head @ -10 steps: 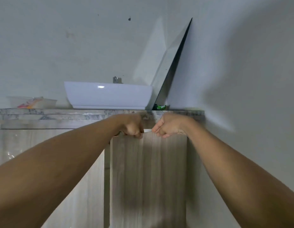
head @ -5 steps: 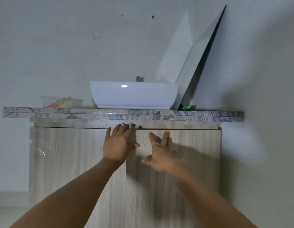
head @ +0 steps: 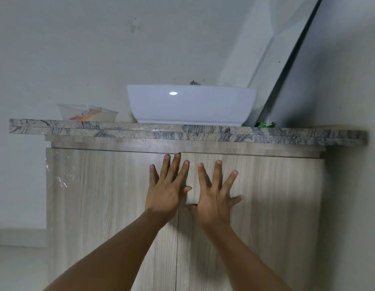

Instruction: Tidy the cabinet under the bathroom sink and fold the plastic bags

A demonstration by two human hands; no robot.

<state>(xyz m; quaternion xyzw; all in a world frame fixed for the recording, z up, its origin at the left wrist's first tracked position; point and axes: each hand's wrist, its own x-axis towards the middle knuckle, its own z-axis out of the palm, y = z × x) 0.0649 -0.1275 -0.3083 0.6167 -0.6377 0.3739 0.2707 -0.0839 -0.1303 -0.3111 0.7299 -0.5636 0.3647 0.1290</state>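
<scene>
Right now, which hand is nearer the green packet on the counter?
Right. The right hand is flat on the right cabinet door, below and left of the green packet; the left hand lies farther left, by the door seam.

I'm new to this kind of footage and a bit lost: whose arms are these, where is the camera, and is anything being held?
There is no machine here. A person wears a camera on the head, so you look along their own arms. The left hand and right hand lie flat with fingers spread on the two shut wooden cabinet doors; neither holds anything. Above is a marble countertop carrying a white sink basin, a clear plastic container, a small green item and a mirror leaning against the wall.
</scene>
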